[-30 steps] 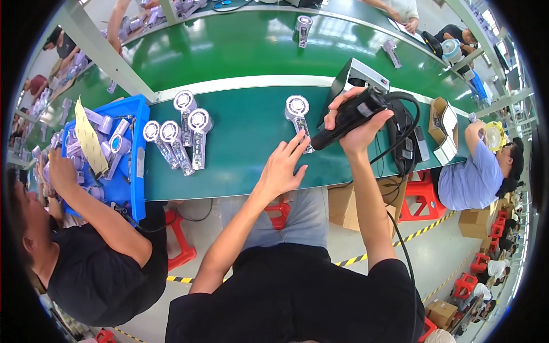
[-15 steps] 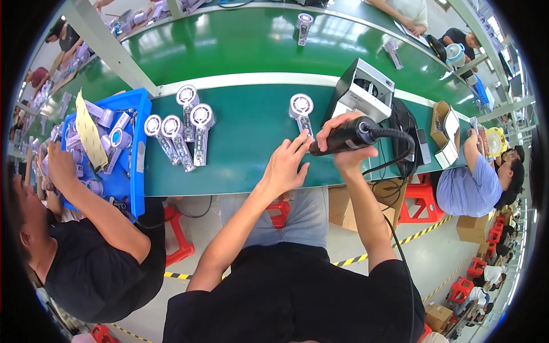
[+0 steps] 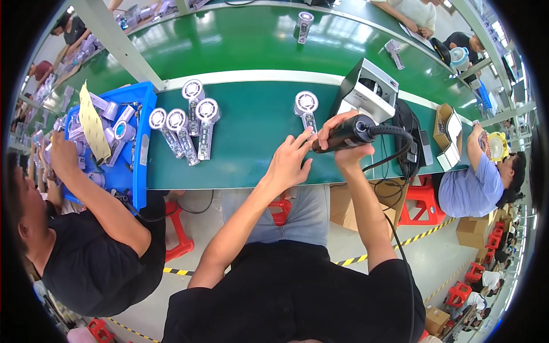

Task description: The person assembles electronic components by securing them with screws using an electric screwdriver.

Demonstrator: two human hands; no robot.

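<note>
My right hand is wrapped round a black corded electric screwdriver, held almost level with its tip toward the left. In front of me a handheld fan with a round pale-lilac head lies on the green table, its inner parts bared along the handle. The fingers of my left hand are stretched out, fingertips at the handle's lower end beside the screwdriver's tip, thumb apart. Where the tip meets the handle is hidden by my fingers. Several similar open-handled fans lie grouped to the left.
A blue bin of fan parts stands left, near a co-worker's arm. At the right are a grey-white machine, a black bag and a cardboard box. Beyond a white rail, a green conveyor carries more fans.
The view has shifted slightly. Both my hands stay at the same fan with the screwdriver in the same hold. The co-worker's hand at the bin has moved a little.
</note>
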